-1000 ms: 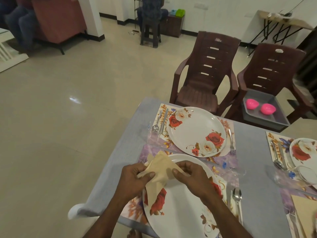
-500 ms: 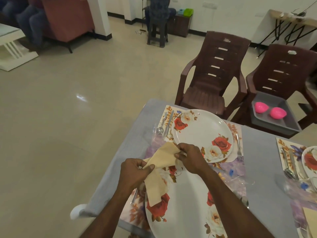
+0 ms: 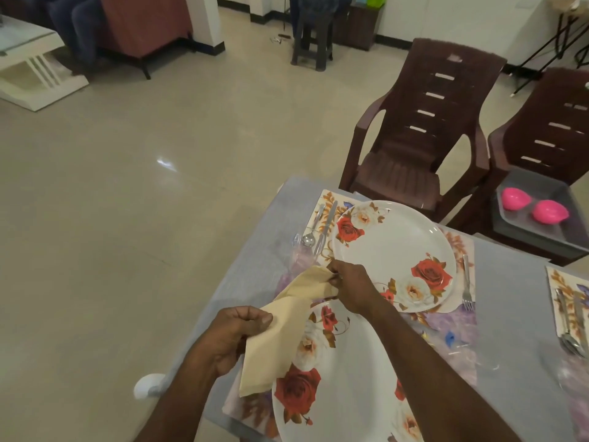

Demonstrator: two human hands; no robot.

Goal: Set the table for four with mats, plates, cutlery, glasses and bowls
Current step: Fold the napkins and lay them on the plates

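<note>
A cream napkin is stretched between both hands above the near rose-patterned plate. My left hand grips its near edge, and my right hand pinches its far corner. A second rose plate lies on a floral mat beyond, with a spoon and knife on its left and a fork on its right. Another mat with cutlery shows at the right edge.
The table has a grey cloth. Two brown plastic chairs stand at the far side. The right one carries a grey tray holding two pink bowls. A clear glass is faintly visible at right.
My right hand has pulled the napkin's corner away from my left hand, toward the far plate, opening the fold out. The camera has shifted closer and leftward.
</note>
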